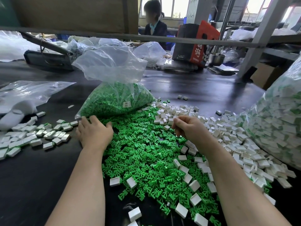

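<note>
White blocks lie just left of my left hand, which rests with fingers spread on the green clips, touching the bag beyond it. My right hand is curled, fingertips together, among the white shells. I cannot tell whether it pinches one.

We were in a small-parts assembly workshop, a factory floor rather than a home. Across the black worktable we saw loose heaps of green plastic pieces and white housings. More were packed in a clear bag and in a big sack at our right. White units with green edges lay at our left. Beyond a steel rack frame another worker sat at a bench among crumpled plastic bags, a cardboard box and bright industrial windows.
</note>
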The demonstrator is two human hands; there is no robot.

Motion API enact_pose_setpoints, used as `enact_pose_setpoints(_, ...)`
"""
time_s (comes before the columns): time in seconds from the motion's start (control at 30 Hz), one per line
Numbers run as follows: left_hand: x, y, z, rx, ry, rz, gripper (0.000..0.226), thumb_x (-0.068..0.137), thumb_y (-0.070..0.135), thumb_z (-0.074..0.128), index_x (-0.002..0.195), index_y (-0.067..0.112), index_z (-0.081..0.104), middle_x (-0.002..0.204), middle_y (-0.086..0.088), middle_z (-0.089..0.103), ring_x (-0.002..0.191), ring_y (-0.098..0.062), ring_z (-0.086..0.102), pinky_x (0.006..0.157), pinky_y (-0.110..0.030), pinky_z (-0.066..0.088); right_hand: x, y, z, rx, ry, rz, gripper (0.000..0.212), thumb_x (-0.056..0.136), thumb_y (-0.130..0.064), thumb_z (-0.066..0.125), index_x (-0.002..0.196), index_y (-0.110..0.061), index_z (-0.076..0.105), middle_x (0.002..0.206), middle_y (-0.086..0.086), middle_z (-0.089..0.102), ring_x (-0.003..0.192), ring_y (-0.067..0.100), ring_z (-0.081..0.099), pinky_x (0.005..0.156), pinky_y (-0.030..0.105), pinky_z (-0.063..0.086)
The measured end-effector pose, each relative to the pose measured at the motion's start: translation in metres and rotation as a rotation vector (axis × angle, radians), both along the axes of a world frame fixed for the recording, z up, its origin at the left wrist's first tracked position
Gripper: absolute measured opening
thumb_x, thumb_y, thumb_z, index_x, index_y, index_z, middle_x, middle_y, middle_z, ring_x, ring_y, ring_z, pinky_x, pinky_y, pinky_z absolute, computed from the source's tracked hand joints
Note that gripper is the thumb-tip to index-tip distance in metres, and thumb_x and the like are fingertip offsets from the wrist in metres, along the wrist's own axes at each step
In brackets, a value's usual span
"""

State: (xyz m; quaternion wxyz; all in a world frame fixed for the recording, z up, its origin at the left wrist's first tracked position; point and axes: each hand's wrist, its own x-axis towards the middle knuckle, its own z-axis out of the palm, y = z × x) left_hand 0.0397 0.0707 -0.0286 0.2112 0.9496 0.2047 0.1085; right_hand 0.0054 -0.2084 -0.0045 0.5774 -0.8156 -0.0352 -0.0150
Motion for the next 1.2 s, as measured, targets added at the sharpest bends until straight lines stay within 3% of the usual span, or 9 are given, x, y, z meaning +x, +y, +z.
enact_pose_setpoints(0.1,0.002,0.003,-0.003,0.009,0.100,-0.009,0.078,0.097,0.058,0.036,0.149,0.003,0.021,0.160,-0.025,0.005,0.149,-0.035,0.000,0.120,-0.046,-0.001,0.000,0.000,0.000,-0.004,0.001,-0.002,0.032,0.101,-0.025,0.051,0.074,-0.014,0.065,0.052,-0.005,0.059,0.055,0.019,0.038,0.049,0.024,0.032)
enact_pose_setpoints(0.27,0.004,0.004,-0.002,-0.008,0.002,-0.059,0.066,0.097,0.053,0.040,0.142,0.005,0.035,0.151,-0.022,0.032,0.142,-0.036,0.025,0.118,-0.049,0.014,-0.001,0.000,0.002,0.001,-0.007,0.007,0.032,0.101,-0.023,0.051,0.074,-0.013,0.065,0.052,-0.004,0.058,0.054,0.018,0.038,0.049,0.024,0.031)
enact_pose_setpoints(0.43,0.006,0.004,-0.004,0.018,0.103,-0.054,0.077,0.096,0.061,0.036,0.149,0.007,0.022,0.161,-0.023,0.004,0.150,-0.033,-0.002,0.118,-0.048,-0.005,-0.003,0.000,0.004,0.000,-0.006,0.009,0.032,0.101,-0.023,0.051,0.074,-0.013,0.064,0.053,-0.003,0.058,0.058,0.021,0.039,0.052,0.026,0.032)
enact_pose_setpoints(0.6,0.007,0.005,-0.004,0.003,0.101,-0.149,0.069,0.098,0.055,0.035,0.148,0.009,0.023,0.160,-0.018,0.016,0.149,-0.031,0.010,0.120,-0.047,0.006,-0.003,0.000,0.006,-0.027,-0.022,-0.007,0.031,0.101,-0.021,0.051,0.074,-0.011,0.065,0.057,0.000,0.059,0.065,0.026,0.044,0.066,0.038,0.036)
enact_pose_setpoints(0.77,0.001,-0.006,0.004,-0.086,0.150,-0.311,0.066,0.101,0.047,0.039,0.151,0.010,0.019,0.160,-0.017,0.014,0.149,-0.032,0.010,0.120,-0.044,0.008,-0.002,0.000,0.005,-0.091,-0.058,-0.090,0.031,0.101,-0.018,0.050,0.075,-0.010,0.064,0.059,0.003,0.058,0.054,0.018,0.049,0.059,0.029,0.040)
enact_pose_setpoints(0.83,-0.001,-0.017,0.007,-0.183,0.165,-0.426,0.062,0.102,0.044,0.039,0.152,0.013,0.018,0.160,-0.015,0.017,0.149,-0.030,0.011,0.121,-0.044,0.007,-0.001,-0.001,0.004,-0.193,-0.096,-0.156,0.027,0.101,-0.018,0.050,0.079,-0.011,0.063,0.064,0.002,0.060,0.050,0.007,0.052,0.052,0.022,0.041)
enact_pose_setpoints(0.9,-0.002,-0.029,0.009,-0.194,0.194,-0.522,0.060,0.103,0.043,0.037,0.153,0.017,0.018,0.161,-0.011,0.014,0.149,-0.027,0.008,0.121,-0.044,0.004,0.000,-0.003,0.003,-0.331,-0.144,-0.224,0.019,0.100,-0.019,0.052,0.087,-0.010,0.063,0.072,0.002,0.062,0.062,0.012,0.057,0.055,0.027,0.044)
enact_pose_setpoints(1.0,-0.003,-0.043,0.010,-0.150,0.240,-0.595,0.060,0.103,0.044,0.035,0.154,0.019,0.014,0.163,-0.009,0.006,0.150,-0.025,0.000,0.121,-0.042,-0.001,0.000,-0.007,0.003,-0.593,-0.152,-0.302,0.005,0.096,-0.017,0.053,0.096,-0.014,0.058,0.079,-0.003,0.058,0.073,0.012,0.057,0.060,0.023,0.042)
enact_pose_setpoints(1.2,-0.007,-0.059,0.016,-0.318,0.336,-0.744,0.060,0.103,0.038,0.041,0.155,0.025,0.015,0.163,-0.005,-0.010,0.149,-0.024,-0.013,0.120,-0.045,-0.008,-0.003,-0.009,0.002,-1.050,0.061,-0.501,0.039,0.087,-0.018,0.050,0.125,-0.014,0.053,0.118,0.011,0.054,0.112,0.029,0.040,0.088,0.038,0.040)
